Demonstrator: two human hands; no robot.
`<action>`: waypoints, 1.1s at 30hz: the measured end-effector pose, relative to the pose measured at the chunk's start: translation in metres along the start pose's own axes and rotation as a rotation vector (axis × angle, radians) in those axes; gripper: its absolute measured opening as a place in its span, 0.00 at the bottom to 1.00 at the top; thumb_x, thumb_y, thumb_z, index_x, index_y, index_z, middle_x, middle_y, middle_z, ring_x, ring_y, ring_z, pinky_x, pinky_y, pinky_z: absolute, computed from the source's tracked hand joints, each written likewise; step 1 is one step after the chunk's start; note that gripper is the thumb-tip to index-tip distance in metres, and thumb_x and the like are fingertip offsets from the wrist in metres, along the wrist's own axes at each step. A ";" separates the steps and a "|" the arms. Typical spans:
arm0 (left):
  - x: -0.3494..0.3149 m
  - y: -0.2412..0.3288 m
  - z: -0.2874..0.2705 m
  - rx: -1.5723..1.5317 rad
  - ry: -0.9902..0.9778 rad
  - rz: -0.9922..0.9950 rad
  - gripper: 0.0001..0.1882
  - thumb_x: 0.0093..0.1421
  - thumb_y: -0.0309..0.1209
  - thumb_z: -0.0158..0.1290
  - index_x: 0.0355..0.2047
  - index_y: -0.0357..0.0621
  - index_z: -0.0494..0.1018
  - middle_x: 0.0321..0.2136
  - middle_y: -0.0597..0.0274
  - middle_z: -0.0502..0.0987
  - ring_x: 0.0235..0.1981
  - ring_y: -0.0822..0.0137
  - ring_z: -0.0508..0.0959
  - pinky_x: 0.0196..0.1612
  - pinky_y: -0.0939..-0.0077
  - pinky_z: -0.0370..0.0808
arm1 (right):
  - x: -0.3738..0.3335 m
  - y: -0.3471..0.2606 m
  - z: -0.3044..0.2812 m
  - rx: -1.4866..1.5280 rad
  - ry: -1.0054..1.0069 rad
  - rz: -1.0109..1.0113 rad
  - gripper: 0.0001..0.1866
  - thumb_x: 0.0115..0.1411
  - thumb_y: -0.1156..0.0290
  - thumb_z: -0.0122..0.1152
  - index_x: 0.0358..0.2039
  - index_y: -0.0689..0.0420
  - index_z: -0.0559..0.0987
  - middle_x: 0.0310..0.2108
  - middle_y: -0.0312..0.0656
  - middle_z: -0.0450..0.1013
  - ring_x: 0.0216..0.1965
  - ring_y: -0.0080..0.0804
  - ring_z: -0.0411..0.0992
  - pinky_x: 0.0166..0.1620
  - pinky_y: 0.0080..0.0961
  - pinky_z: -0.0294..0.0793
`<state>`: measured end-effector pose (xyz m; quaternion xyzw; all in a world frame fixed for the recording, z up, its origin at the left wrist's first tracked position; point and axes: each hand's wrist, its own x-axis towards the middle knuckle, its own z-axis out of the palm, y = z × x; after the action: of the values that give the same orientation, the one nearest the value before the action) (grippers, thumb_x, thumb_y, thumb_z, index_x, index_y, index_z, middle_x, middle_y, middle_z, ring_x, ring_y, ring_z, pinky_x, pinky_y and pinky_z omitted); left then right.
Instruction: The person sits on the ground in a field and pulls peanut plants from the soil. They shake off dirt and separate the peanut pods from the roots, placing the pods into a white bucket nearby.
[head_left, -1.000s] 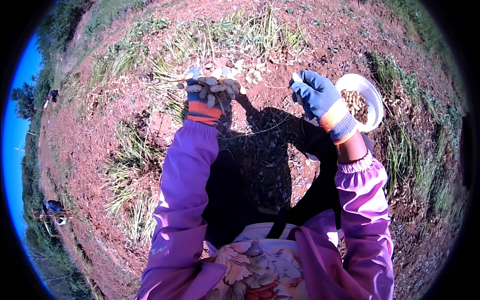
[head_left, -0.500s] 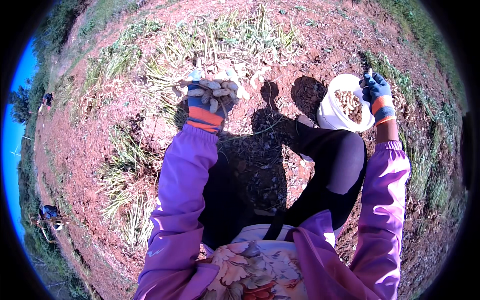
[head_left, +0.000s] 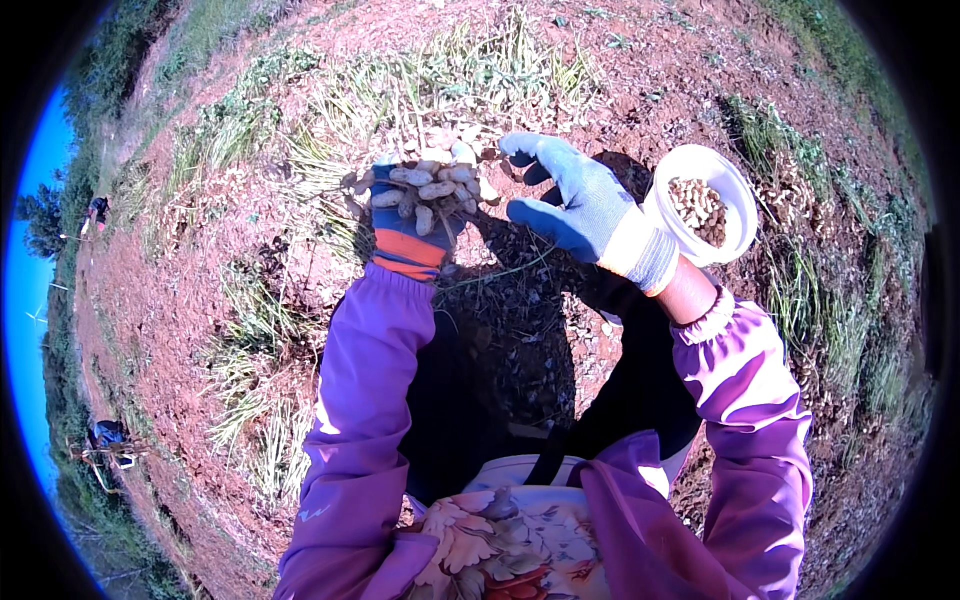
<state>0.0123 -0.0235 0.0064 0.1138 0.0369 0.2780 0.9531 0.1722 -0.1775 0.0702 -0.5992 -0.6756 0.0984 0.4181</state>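
My left hand (head_left: 405, 215), in a blue and orange glove, grips a peanut plant (head_left: 432, 185) whose cluster of pale pods hangs over the glove. My right hand (head_left: 570, 205), in a blue glove with a grey cuff, is beside the cluster with fingers spread, fingertips reaching toward the pods and holding nothing. A white bucket (head_left: 738, 215) stands on the ground just right of my right wrist and holds several loose peanut pods. Both sleeves are purple.
Red-brown soil with strips of pulled green plants (head_left: 470, 80) lies ahead and to both sides. More plants (head_left: 810, 290) lie right of the bucket. Two distant people (head_left: 108, 440) are at the far left edge. My shadow darkens the ground below my hands.
My right hand has come back from the bucket on the right to the pods held by my left hand. The left hand has stayed nearly still with the plant.
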 end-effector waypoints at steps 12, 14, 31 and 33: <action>0.017 -0.023 0.011 -0.043 -0.095 0.045 0.09 0.56 0.38 0.43 0.22 0.51 0.67 0.22 0.66 0.65 0.20 0.70 0.63 0.37 0.67 0.69 | 0.033 0.008 0.021 0.251 -0.142 0.121 0.25 0.43 0.75 0.58 0.45 0.58 0.67 0.37 0.49 0.66 0.39 0.45 0.67 0.42 0.32 0.67; 0.019 -0.024 0.017 0.005 -0.101 0.044 0.09 0.57 0.38 0.43 0.23 0.50 0.67 0.22 0.66 0.65 0.20 0.70 0.63 0.37 0.69 0.69 | 0.033 0.011 0.018 0.248 -0.122 0.073 0.26 0.42 0.76 0.56 0.46 0.58 0.66 0.38 0.49 0.65 0.40 0.45 0.66 0.43 0.32 0.66; 0.036 -0.036 0.012 0.215 -0.009 0.219 0.09 0.55 0.28 0.39 0.27 0.39 0.69 0.24 0.56 0.70 0.18 0.72 0.65 0.33 0.80 0.70 | 0.034 0.044 0.020 0.337 0.103 -0.082 0.15 0.48 0.76 0.51 0.39 0.64 0.69 0.32 0.51 0.67 0.35 0.45 0.67 0.38 0.31 0.67; 0.040 -0.038 0.012 0.202 -0.009 0.228 0.08 0.54 0.26 0.40 0.27 0.39 0.69 0.25 0.55 0.71 0.18 0.71 0.65 0.31 0.80 0.70 | 0.033 0.047 0.018 0.366 0.060 -0.027 0.14 0.51 0.76 0.49 0.40 0.63 0.68 0.33 0.47 0.67 0.34 0.36 0.69 0.37 0.26 0.67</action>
<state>0.0673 -0.0355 0.0086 0.2137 0.0471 0.3787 0.8993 0.1960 -0.1291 0.0434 -0.5068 -0.6415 0.1964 0.5413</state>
